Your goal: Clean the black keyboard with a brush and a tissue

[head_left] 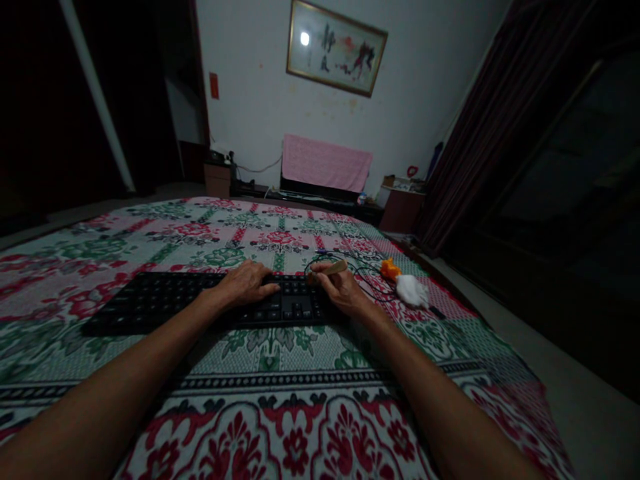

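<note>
A black keyboard (150, 300) lies flat on the patterned bedspread. My left hand (244, 283) rests on its middle, palm down, fingers stretched out and thumb apart. My right hand (343, 293) is closed round a small brush (336, 268) with a pale wooden handle, over the keys near the keyboard's right end. The brush's handle points up to the right and its brown head is down by the keys; fingers partly hide it.
Right of the keyboard lie a looped black cable (367, 270), an orange cloth (390, 269), a white wad (413, 291) and a small dark object (437, 313). Beyond the patterned bedspread (270, 360), a pink towel (325, 163) covers a screen by the wall.
</note>
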`<state>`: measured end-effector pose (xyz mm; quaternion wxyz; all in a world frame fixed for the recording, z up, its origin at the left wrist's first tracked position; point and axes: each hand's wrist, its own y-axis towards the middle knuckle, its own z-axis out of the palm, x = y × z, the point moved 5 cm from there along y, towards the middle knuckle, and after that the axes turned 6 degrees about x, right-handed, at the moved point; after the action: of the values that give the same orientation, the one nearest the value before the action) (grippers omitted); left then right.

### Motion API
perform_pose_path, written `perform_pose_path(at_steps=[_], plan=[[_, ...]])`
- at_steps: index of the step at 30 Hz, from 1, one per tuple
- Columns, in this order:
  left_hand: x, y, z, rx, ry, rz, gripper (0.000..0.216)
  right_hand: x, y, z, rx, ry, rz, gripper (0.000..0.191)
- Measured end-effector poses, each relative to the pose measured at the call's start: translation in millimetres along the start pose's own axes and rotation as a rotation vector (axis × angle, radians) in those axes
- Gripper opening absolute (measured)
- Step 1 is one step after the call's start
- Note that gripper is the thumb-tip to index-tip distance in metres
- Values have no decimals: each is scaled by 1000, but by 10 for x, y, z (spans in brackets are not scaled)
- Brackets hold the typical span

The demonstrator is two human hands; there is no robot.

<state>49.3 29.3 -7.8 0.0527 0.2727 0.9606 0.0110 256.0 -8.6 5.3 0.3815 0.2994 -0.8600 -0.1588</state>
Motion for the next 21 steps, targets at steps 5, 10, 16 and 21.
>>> perform_pose_path(at_steps=[5,10,16,21], plan=[[-4,0,-2,-3,28,-4,50,93,-6,10,120,-44,36,23],[-17,-4,-6,1,20,4,50,191,9,-59,176,-45,81,25],[-29,-11,-16,-3,30,12,50,297,32,-143,168,-15,96,31],[-24,-12,-11,14,27,16,51,284,23,-105,157,-78,86,28]])
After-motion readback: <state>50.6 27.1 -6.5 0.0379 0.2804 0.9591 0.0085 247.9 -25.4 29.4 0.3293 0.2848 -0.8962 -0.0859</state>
